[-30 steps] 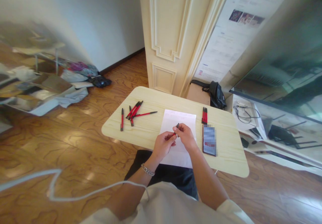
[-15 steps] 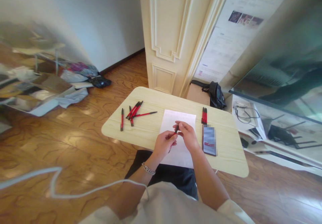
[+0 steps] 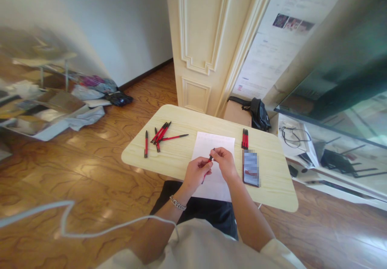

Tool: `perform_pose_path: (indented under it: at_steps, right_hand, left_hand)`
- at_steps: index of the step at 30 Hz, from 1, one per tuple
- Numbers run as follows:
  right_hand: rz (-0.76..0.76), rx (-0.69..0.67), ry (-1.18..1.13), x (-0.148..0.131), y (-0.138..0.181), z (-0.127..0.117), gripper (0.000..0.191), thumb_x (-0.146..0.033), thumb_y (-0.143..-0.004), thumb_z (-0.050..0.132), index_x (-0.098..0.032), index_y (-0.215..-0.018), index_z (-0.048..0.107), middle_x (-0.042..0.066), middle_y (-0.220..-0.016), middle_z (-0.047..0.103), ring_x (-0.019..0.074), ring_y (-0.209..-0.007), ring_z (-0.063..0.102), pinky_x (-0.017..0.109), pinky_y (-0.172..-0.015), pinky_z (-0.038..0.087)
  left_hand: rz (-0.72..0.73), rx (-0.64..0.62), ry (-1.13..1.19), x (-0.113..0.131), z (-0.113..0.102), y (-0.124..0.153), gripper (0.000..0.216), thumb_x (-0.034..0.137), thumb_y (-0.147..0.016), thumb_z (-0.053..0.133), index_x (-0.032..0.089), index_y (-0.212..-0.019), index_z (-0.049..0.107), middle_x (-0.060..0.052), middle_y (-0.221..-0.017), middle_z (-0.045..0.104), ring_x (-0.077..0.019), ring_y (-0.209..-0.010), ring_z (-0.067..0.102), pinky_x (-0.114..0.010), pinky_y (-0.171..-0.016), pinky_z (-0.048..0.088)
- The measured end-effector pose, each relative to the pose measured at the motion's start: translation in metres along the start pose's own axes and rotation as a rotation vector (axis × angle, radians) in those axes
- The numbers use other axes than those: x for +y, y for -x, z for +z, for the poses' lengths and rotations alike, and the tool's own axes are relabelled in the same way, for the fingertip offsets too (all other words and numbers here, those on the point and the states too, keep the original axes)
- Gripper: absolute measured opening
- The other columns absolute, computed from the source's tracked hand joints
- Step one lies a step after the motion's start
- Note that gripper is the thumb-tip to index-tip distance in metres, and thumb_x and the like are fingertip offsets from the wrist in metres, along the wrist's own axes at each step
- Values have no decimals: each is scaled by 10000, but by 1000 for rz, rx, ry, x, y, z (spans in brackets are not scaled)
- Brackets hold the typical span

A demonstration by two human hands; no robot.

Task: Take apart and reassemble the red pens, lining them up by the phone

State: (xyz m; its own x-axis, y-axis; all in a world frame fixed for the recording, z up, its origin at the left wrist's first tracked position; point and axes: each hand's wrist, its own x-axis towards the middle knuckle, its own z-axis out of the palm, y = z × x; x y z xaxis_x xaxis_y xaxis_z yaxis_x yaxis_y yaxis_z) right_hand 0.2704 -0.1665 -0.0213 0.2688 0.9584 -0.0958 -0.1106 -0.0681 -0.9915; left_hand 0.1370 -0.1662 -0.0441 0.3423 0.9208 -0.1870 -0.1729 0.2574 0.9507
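Observation:
Both my hands meet over a white sheet of paper (image 3: 213,142) on a small pale wooden table (image 3: 272,188). My left hand (image 3: 196,173) is closed round the red barrel of a red and black pen (image 3: 208,165). My right hand (image 3: 224,163) pinches the pen's black upper end. The pen slants from lower left to upper right between them. A bracelet sits on my left wrist.
Several red and black pens (image 3: 160,134) lie scattered on the table's left part, one apart (image 3: 146,143) near the left edge. A small bunch of pens (image 3: 245,138) lies right of the paper, above a phone (image 3: 251,167). A white cable crosses the wooden floor at lower left.
The pen's red lower end now shows below my left hand, and my hands have shifted slightly on it. Nothing else on the table has moved.

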Motion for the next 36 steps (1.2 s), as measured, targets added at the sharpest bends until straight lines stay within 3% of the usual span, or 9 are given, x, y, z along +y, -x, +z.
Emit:
perform_pose_path:
  at_steps: [2, 7, 12, 18, 23, 36]
  right_hand:
    - [0, 52, 9, 1, 0, 1, 245, -391, -686, 741, -178, -724, 627, -16, -647, 611, 112, -597, 510, 247, -577, 379]
    - [27, -67, -70, 1, 0, 1, 293, -437, -793, 614, -189, -940, 667, 51, -883, 681, 157, -762, 587, 282, -660, 436]
    - [-29, 75, 43, 5, -2, 1, 233, -388, -689, 728, -178, -714, 631, -6, -649, 625, 122, -597, 521, 261, -590, 396]
    - [-5, -48, 9, 2, 0, 1, 291, -433, -797, 604, -187, -934, 680, 51, -849, 688, 169, -763, 598, 288, -672, 441]
    - [-89, 102, 154, 7, -1, 2, 265, -433, -751, 663, -180, -685, 616, 6, -653, 623, 138, -618, 520, 273, -612, 400]
    - [-60, 247, 258, 12, -1, 5, 329, -507, -694, 676, -213, -619, 548, -17, -582, 523, 150, -598, 462, 275, -543, 353]
  left_hand:
    - [-5, -3, 0, 1, 0, 0, 271, 390, -714, 708, 155, -846, 679, -23, -659, 645, -143, -596, 624, -290, -618, 563]
    - [-3, 2, 6, 1, 0, -1, 278, 393, -703, 713, 152, -840, 680, -22, -648, 647, -137, -585, 619, -276, -601, 556]
    - [-20, 13, -20, -2, 1, -1, 273, 391, -710, 709, 155, -845, 684, -19, -650, 648, -141, -587, 624, -286, -607, 562]
    - [-4, 5, -2, -1, 1, -2, 260, 381, -708, 711, 158, -841, 686, -17, -661, 650, -135, -588, 620, -275, -607, 560]
    - [12, 30, -57, -3, 3, -3, 253, 389, -715, 704, 162, -823, 683, -13, -646, 652, -139, -572, 619, -285, -598, 560]
    - [55, 65, -151, -1, 8, -4, 252, 424, -708, 694, 182, -779, 695, -19, -639, 672, -157, -555, 622, -289, -571, 530]
